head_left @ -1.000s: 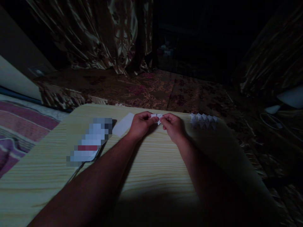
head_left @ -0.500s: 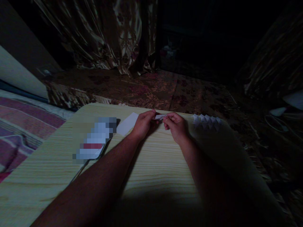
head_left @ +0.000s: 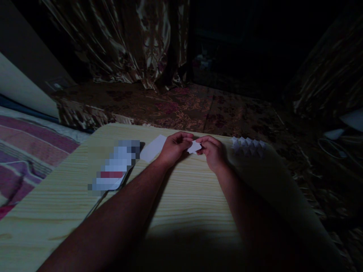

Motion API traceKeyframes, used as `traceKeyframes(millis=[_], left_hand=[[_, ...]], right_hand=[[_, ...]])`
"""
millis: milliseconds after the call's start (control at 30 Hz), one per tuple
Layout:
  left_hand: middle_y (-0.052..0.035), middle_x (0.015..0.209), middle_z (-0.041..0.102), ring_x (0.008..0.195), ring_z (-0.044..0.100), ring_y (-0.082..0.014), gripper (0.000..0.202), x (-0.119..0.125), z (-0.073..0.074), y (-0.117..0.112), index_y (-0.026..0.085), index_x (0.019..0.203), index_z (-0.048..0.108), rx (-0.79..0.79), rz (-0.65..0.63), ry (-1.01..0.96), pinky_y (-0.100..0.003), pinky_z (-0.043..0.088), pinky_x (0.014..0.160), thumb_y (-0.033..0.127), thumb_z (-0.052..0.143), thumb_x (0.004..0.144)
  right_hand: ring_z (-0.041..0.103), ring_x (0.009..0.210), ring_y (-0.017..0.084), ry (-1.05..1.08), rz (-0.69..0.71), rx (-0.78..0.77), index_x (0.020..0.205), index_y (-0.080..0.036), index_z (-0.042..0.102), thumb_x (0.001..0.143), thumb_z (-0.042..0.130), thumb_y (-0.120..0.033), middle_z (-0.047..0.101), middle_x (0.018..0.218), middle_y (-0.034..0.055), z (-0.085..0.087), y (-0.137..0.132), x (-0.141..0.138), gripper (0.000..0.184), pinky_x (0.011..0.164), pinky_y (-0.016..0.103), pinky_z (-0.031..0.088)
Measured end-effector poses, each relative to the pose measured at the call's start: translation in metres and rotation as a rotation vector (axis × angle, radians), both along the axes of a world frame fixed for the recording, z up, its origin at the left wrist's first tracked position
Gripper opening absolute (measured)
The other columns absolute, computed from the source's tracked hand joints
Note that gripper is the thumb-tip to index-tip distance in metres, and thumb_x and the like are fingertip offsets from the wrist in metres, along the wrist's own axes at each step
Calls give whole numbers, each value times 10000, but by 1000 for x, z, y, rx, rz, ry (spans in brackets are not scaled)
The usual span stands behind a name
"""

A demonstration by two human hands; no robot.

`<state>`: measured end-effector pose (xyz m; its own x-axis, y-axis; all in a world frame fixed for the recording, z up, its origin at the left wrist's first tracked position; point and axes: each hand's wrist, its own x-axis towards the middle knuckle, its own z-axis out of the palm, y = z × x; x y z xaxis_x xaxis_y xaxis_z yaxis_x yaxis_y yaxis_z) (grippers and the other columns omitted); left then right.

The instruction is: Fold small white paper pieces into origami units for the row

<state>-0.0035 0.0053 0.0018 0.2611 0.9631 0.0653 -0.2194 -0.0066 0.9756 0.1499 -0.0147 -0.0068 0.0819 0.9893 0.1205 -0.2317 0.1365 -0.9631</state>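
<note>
Both hands meet near the far edge of a pale wooden table. My left hand and my right hand each pinch a small folded piece of white paper between fingertips, just above the tabletop. A flat white paper slip lies right beside my left hand. To the right of my right hand sits a row of several folded white paper pieces.
A blurred-out flat object lies on the table's left part with a dark cord running from it. A patterned carpet and shiny curtains lie beyond; a striped cloth is at left. The room is very dark.
The small paper piece has been turned and refolded between my fingers; it now shows a broader white face. Both hands stayed in nearly the same place.
</note>
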Motion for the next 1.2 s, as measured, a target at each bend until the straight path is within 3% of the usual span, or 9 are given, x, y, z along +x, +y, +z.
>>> traceKeyframes(millis=[167,533,767,1200], left_hand=[[-35,839,672,619,582,-114,383,0,0,0,145,1014,641,9,-49,-47,-223,431,542,223,734,651],[-26,812,647,609,573,-112,391,-1,-3,2,148,1053,616,65,-111,-26,-234,434,543,213,719,682],[12,716,597,547,517,-83,364,0,-3,1,144,1025,628,108,-108,64,-215,392,513,188,706,672],[31,655,561,535,491,-83,406,1,-3,0,151,1050,626,111,-85,60,-215,388,522,184,707,653]], right_hand=[[558,560,120,-55,-5,5,757,-174,663,716,610,-333,628,671,2,1,-1,-2,172,477,232,440],[519,508,96,-146,17,26,733,-175,609,650,617,-188,610,610,-29,3,-3,-6,84,480,217,393],[557,551,104,-122,-7,55,882,-191,580,657,616,-175,627,670,-37,-1,0,-7,228,517,222,429],[551,542,103,-137,-8,32,905,-186,562,658,642,-200,622,650,-43,2,-1,-8,260,514,218,428]])
